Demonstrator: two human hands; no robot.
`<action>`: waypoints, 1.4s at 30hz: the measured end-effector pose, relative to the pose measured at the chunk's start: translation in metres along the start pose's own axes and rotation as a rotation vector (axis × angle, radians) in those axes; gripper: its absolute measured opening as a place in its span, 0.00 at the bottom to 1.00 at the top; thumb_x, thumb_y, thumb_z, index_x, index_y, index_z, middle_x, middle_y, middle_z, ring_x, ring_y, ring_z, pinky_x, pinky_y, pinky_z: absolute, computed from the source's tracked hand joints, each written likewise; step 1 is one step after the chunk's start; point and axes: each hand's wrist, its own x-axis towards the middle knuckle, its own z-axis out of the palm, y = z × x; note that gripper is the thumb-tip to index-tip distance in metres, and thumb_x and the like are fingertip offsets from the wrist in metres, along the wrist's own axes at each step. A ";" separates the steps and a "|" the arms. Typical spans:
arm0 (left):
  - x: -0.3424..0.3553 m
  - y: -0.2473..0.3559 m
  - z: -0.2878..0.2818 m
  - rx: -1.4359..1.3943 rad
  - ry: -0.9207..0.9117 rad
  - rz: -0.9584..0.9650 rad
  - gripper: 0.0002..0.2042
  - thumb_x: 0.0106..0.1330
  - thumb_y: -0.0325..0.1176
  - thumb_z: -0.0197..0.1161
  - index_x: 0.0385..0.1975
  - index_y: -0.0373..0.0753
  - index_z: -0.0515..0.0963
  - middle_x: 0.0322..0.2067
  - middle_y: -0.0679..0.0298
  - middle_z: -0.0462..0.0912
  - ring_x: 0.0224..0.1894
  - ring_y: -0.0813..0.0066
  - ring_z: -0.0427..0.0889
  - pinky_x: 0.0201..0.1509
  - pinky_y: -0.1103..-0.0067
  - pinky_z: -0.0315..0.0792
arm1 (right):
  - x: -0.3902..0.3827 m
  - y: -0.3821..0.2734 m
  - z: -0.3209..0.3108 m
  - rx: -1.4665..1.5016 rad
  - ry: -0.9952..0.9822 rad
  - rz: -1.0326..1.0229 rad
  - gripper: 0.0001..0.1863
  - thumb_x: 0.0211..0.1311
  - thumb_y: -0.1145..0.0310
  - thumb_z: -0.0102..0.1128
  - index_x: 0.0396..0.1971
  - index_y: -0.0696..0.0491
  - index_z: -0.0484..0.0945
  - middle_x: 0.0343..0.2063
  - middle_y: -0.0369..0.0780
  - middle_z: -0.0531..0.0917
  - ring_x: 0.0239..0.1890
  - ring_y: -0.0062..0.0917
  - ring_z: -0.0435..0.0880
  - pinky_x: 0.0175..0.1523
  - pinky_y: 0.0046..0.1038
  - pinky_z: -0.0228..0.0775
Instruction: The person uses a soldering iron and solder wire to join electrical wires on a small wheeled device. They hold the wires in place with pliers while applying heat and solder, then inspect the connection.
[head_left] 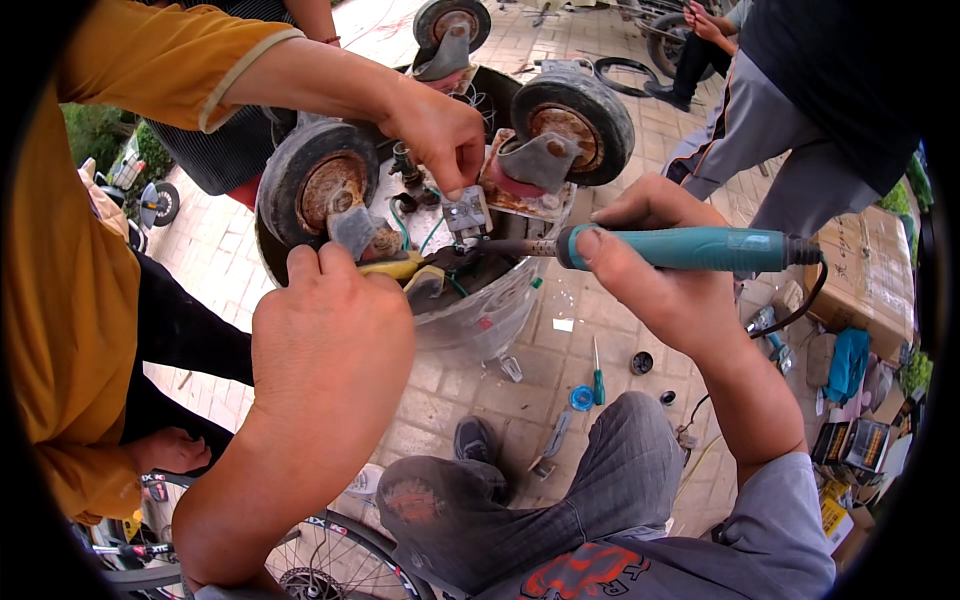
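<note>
- Gripping a teal, round-handled soldering iron (690, 249) in the bare right hand (665, 285), fingers and thumb wrapped around the handle near its front end.
- Pointing the metal barrel left, to just beside the lower edge of a small grey rectangular metal block (466, 214); cannot tell whether touching.
- Curling the fingers of the bare left hand (335, 340) inward, just beside a yellow-handled tool (395, 267); cannot tell whether gripping it.
- Pressing fingertips of a co-worker's hand (438, 130), below an ochre sleeve, to the block's top.
- Lying near the block: thin green wires (433, 234).
- Set between two black rubber caster wheels with rusty hubs, one on the left (330, 190), one on the right (578, 125), above a round container with a clear wall (490, 310).
- Resting on the pale paving below: a green-handled screwdriver (599, 387), a blue round tin (581, 398), a black round cap (641, 363).
- Standing at far right: a brown cardboard box (865, 280).
</note>
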 end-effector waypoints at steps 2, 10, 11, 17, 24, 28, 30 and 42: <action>0.001 0.000 0.000 -0.007 0.005 0.002 0.07 0.51 0.28 0.61 0.25 0.33 0.82 0.29 0.55 0.78 0.38 0.62 0.79 0.30 0.75 0.77 | 0.001 0.001 0.000 -0.044 -0.017 -0.023 0.12 0.54 0.67 0.68 0.23 0.59 0.77 0.16 0.36 0.81 0.20 0.12 0.76 0.25 0.19 0.66; 0.000 0.000 0.000 -0.009 0.011 0.000 0.06 0.50 0.28 0.61 0.25 0.32 0.82 0.29 0.55 0.78 0.38 0.62 0.79 0.29 0.75 0.77 | 0.000 -0.001 -0.001 -0.088 -0.080 -0.002 0.11 0.54 0.66 0.68 0.28 0.59 0.78 0.21 0.35 0.81 0.24 0.13 0.76 0.28 0.18 0.65; 0.000 0.000 0.000 -0.010 0.012 0.002 0.06 0.50 0.28 0.61 0.25 0.32 0.82 0.29 0.55 0.78 0.38 0.62 0.79 0.29 0.76 0.77 | 0.000 0.000 -0.002 -0.107 -0.080 -0.024 0.11 0.54 0.66 0.68 0.28 0.59 0.78 0.21 0.35 0.81 0.24 0.12 0.76 0.28 0.18 0.65; 0.007 0.005 0.007 -0.032 0.026 0.027 0.06 0.49 0.28 0.61 0.25 0.33 0.82 0.28 0.55 0.78 0.38 0.63 0.79 0.29 0.76 0.77 | -0.002 0.004 -0.007 -0.101 -0.054 -0.009 0.12 0.55 0.66 0.68 0.28 0.59 0.78 0.22 0.36 0.81 0.24 0.12 0.75 0.29 0.18 0.64; -0.003 -0.002 -0.002 -0.004 0.020 -0.002 0.06 0.49 0.28 0.61 0.24 0.33 0.82 0.28 0.55 0.78 0.38 0.62 0.79 0.29 0.76 0.77 | 0.002 -0.002 0.001 -0.041 -0.063 -0.015 0.12 0.56 0.65 0.68 0.28 0.59 0.78 0.22 0.36 0.81 0.25 0.13 0.76 0.30 0.18 0.65; 0.003 0.002 0.007 -0.029 0.029 0.018 0.06 0.49 0.28 0.61 0.24 0.33 0.82 0.29 0.55 0.78 0.38 0.62 0.79 0.29 0.76 0.77 | -0.002 0.000 -0.001 -0.080 -0.054 -0.007 0.12 0.56 0.65 0.68 0.29 0.59 0.78 0.23 0.36 0.81 0.25 0.13 0.76 0.30 0.18 0.66; 0.002 0.003 0.005 -0.018 0.032 0.016 0.06 0.50 0.28 0.61 0.25 0.33 0.82 0.29 0.56 0.78 0.38 0.63 0.79 0.29 0.76 0.77 | -0.002 0.002 -0.001 -0.049 -0.045 -0.002 0.12 0.56 0.66 0.68 0.29 0.59 0.78 0.23 0.36 0.81 0.25 0.13 0.76 0.30 0.18 0.66; -0.005 0.003 0.007 0.010 0.047 -0.029 0.06 0.51 0.28 0.60 0.25 0.33 0.81 0.29 0.57 0.77 0.39 0.64 0.77 0.30 0.77 0.77 | 0.022 -0.011 -0.002 -0.074 -0.234 -0.060 0.11 0.53 0.68 0.68 0.31 0.60 0.78 0.22 0.34 0.80 0.25 0.11 0.75 0.29 0.17 0.64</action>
